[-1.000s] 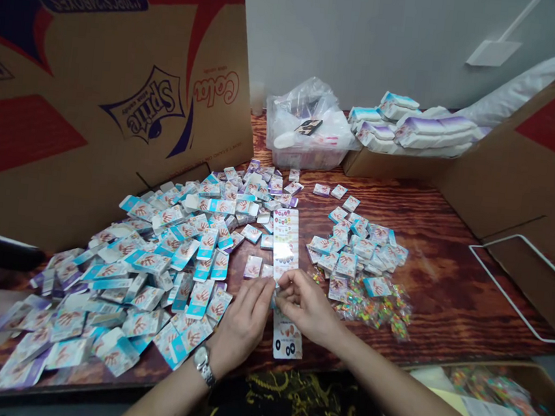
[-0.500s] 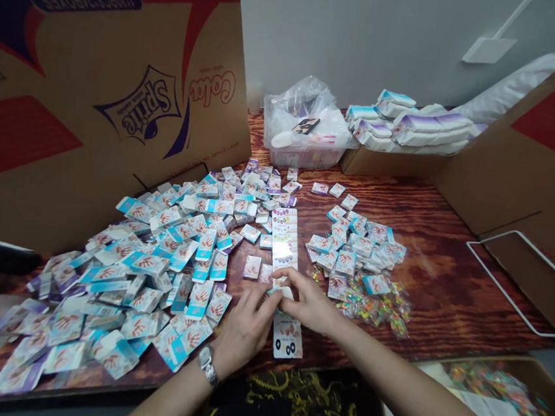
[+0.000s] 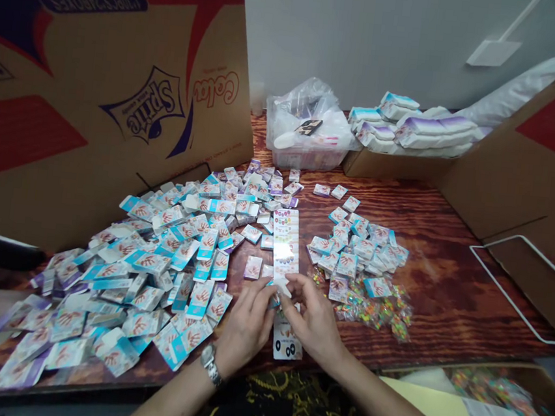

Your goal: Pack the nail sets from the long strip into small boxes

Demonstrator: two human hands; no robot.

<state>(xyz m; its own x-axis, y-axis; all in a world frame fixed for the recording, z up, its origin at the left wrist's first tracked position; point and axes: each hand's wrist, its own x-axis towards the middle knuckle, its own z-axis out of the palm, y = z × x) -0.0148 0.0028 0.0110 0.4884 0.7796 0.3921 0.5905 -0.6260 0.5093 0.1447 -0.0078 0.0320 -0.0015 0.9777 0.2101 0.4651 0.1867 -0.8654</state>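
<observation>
Brown corrugated cardboard flap (image 3: 50, 68) at ten o'clock: "Sprite" logo (image 3: 143, 104) and "Cola" wordmark (image 3: 215, 89) printed upside down. Dark oval label (image 3: 94, 2) along its top edge, small print unreadable.

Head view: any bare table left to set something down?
Yes: the wooden table is bare between the colourful sachets and the wire frame, and in a strip behind the smaller carton pile. Crowded: the big carton heap beside the left hand.

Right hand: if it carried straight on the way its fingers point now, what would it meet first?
The right hand points forward and inward, so probably the long printed card, whose lower end lies at its fingertips; depth is hard to judge.
</observation>
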